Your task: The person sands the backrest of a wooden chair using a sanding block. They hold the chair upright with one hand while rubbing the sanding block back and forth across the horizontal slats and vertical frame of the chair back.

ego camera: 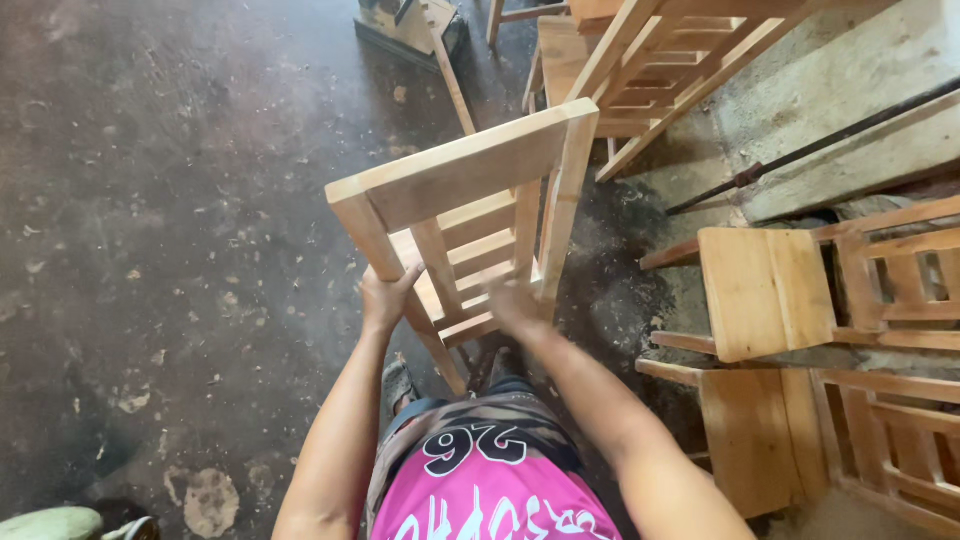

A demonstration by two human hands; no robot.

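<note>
Head view: your left hand (383, 297) and right hand (515, 305) have fingers wrapped around the wooden chair (470, 215), steadying it tilted off the floor (150, 200).

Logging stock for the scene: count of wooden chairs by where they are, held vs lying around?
Held chair, gripped by left hand and right hand: 1
Chairs lying on their sides at right: 2
Chair at top: 1
Total: 4

No packages, labels, signs or screens in view.
</note>
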